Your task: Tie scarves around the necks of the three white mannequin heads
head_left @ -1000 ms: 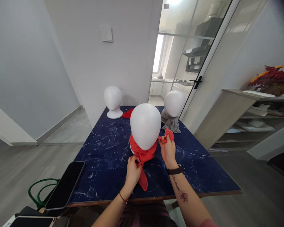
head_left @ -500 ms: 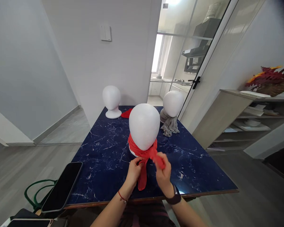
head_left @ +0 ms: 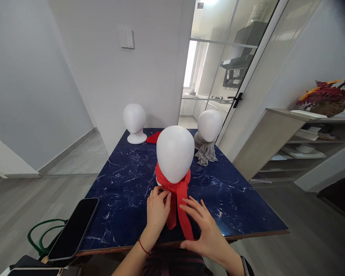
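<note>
A white foam mannequin head (head_left: 175,153) stands near the front of the table with a red scarf (head_left: 184,211) wrapped around its neck. Two ends of the scarf hang down in front, the right one reaching the table's front edge. My left hand (head_left: 157,207) is closed at the scarf just below the neck, thumb and fingers gathered on the cloth; the exact grip is partly hidden. Beside the longer hanging end, my right hand (head_left: 202,232) is open with its fingers spread, fingertips close to or touching the cloth.
Behind are a bare foam head (head_left: 134,119), a red cloth (head_left: 153,138) and another foam head (head_left: 209,125) wearing a grey scarf (head_left: 206,153). A phone (head_left: 74,229) lies at the left edge of the blue marbled table (head_left: 123,191). Shelves (head_left: 299,142) stand on the right.
My right hand has let go of the bunched scarf end and moved down and right, its fingers opening. That end now hangs straight down. My left hand has shifted slightly left.
</note>
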